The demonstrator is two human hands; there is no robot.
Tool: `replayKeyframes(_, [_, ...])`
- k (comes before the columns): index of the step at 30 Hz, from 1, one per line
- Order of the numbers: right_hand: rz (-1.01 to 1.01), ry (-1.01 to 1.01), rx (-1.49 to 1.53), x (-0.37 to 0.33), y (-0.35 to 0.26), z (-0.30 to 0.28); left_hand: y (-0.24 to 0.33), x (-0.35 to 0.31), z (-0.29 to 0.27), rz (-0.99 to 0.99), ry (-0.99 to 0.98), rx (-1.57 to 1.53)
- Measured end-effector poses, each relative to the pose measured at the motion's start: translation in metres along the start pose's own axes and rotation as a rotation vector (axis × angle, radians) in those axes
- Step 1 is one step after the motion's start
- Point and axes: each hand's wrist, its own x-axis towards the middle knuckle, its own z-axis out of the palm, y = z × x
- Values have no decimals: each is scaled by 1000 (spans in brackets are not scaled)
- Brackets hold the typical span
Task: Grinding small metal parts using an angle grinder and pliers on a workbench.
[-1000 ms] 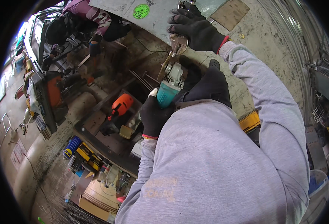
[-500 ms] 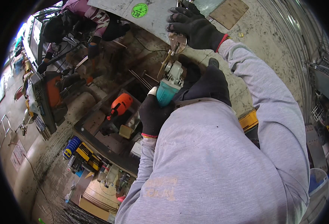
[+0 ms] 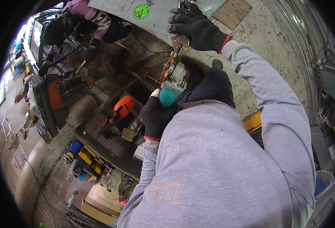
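Note:
My left hand, in a black glove with a pale fingertip, is wrapped round the body of a teal angle grinder. Orange sparks show along the grinder's disc, close to the end of a metal piece. That piece lies under the fingers of my right hand, also black-gloved, which is curled over it at the edge of a grey metal sheet. How the piece continues beneath the glove is hidden.
A person bends over work at the far left. Below my left hand, an open metal frame holds an orange bottle and a small tin. A blue spray can stands left of it. Long metal bars run along the right.
Orange sparks have appeared at the grinder's disc, where none showed before. Both my hands stay nearly in place.

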Motion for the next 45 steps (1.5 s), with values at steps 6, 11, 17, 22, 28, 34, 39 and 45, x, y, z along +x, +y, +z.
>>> replayKeyframes(6, [19,-54,-27,1,2,0,-8,-1,5,26,31,32])
replayKeyframes(11, [20,-66,-56,-1,2,3,-11,-2,11,35,60,-27])
replayKeyframes(17, [17,-35,-13,3,-6,-2,-14,-4,7,114,61,114])
replayKeyframes(22, [12,-55,-31,-1,1,3,-7,-3,7,38,21,81])
replayKeyframes(28, [8,-77,-59,0,0,2,-7,-8,9,12,33,30])
replayKeyframes(34, [-14,-18,2,0,0,7,-6,-8,8,-27,9,94])
replayKeyframes(39, [24,-34,-36,1,-4,4,-15,-7,13,77,25,64])
replayKeyframes(45, [17,-49,-32,0,-1,4,-2,-5,7,12,34,22])
